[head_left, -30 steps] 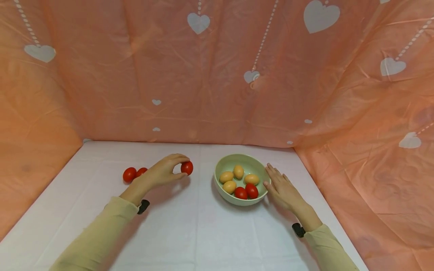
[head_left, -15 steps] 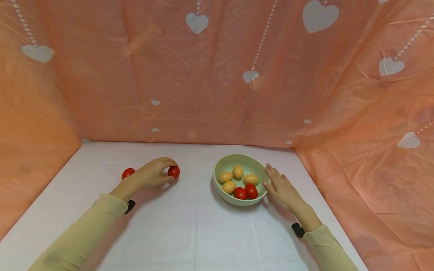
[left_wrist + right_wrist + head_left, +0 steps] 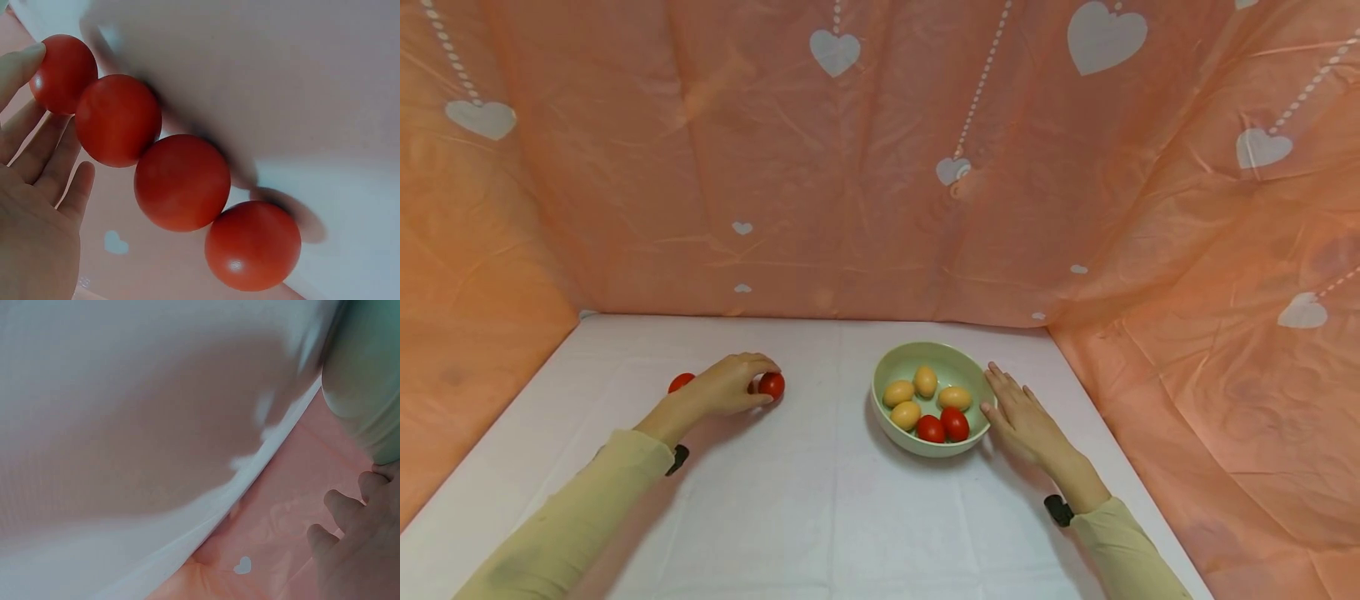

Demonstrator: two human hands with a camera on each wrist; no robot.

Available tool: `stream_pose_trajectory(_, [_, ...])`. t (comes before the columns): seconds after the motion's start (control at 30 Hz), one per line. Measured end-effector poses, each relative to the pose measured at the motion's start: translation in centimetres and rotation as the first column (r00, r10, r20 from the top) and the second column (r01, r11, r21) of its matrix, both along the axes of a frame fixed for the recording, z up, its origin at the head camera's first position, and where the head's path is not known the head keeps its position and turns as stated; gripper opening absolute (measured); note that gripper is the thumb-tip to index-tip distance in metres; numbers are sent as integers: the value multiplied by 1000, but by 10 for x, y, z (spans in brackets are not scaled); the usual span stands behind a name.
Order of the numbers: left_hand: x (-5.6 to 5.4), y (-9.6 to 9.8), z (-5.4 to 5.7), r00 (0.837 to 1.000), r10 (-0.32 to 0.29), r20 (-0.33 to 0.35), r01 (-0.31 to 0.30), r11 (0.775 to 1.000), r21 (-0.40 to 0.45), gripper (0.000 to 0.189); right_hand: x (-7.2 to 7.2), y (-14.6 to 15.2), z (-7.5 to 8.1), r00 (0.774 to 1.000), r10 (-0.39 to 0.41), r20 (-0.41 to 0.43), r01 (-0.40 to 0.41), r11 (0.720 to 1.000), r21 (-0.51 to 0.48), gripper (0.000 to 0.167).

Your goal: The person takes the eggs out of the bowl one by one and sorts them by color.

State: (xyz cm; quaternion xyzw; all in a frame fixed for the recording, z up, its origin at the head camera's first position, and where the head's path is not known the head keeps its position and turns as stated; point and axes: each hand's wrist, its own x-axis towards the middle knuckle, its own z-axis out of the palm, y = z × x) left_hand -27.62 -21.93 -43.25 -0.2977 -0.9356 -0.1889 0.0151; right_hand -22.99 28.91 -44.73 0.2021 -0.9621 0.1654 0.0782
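Left hand: my left hand (image 3: pixel 726 386) pinches a smooth, glossy red, roundish tomato (image 3: pixel 64 74), thumb on one side, fingertips on the other.
Pinched tomato's spot: left of the bowl and well apart, bowl-side end of a row; can't tell if it rests on the cloth.
Row: three more glossy red tomatoes (image 3: pixel 182 182) trail off in a line; contact between neighbours unclear.
Right hand: my right hand (image 3: pixel 1028 425) lies along the bowl's right side, fingers stretched out, thumb by the rim, nothing gripped.
Bowl: round pale-green bowl (image 3: pixel 929 451), upright, holding four yellow egg-shaped pieces (image 3: pixel 906 415) and two red tomatoes (image 3: pixel 954 424).
Surface: white cloth-covered table (image 3: pixel 850 517); peach sheet with white hearts (image 3: pixel 850 250) behind.
Tomato handling: probably light, slick-skinned, apt to roll; firm or squashy unknown, real or model too, so light pressure.
Hold: across its widest part, opposite sides, fingertips only.
Tomato axis: nearly round, slightly longer one way in my wrist view; no stem seen, so no pointing end to call.
Bowl reds: the right one looks longer front to back, leaning a bit.
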Motion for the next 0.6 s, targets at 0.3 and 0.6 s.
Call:
stream_pose_trajectory(0.3, [3,-4,-2,1000,16,8,-15,1000,-14,42,1,0,0,1000,-3,-1,3,1000,4,62])
stream_pose_trajectory(0.6, [4,-6,-2,1000,31,-2,-31,999,-13,45,1,0,1,1000,0,-12,0,1000,-3,62])
